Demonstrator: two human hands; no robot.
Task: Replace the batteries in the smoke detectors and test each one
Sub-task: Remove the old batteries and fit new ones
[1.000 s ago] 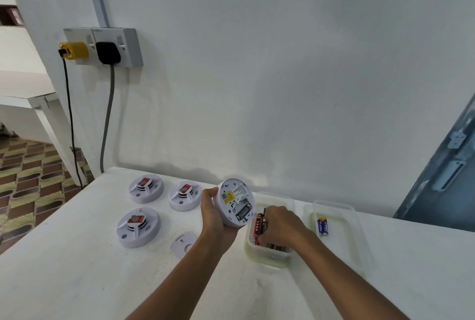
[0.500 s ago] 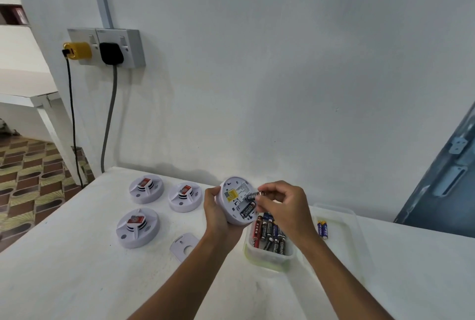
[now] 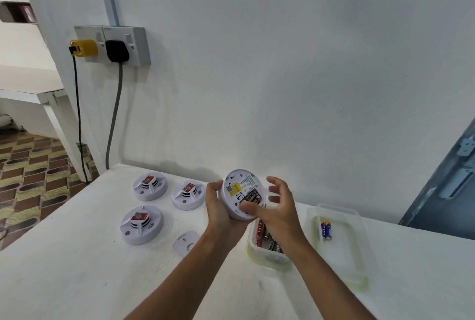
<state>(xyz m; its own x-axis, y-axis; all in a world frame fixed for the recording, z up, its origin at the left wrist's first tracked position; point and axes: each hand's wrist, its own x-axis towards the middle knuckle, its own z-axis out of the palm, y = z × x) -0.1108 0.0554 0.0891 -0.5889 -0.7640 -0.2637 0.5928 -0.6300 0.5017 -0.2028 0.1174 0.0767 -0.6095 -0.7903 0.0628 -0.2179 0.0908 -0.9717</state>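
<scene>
L hand (image 3: 218, 206): I am gripping round white plastic smoke detector (image 3: 237, 192), back up.
R hand (image 3: 279, 208): fingers spread, thumb pressing detector's rim.

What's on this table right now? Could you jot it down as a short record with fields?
held detector: smoke detector, back side up, batteries in its compartment
left hand: grips the detector's edge
right hand: thumb presses the detector, fingers spread
waiting detectors: three, face up
loose cover: on the table
battery tub: holds batteries
lid: two blue batteries

Home room: patterned floor tiles (image 3: 30, 165)
</scene>
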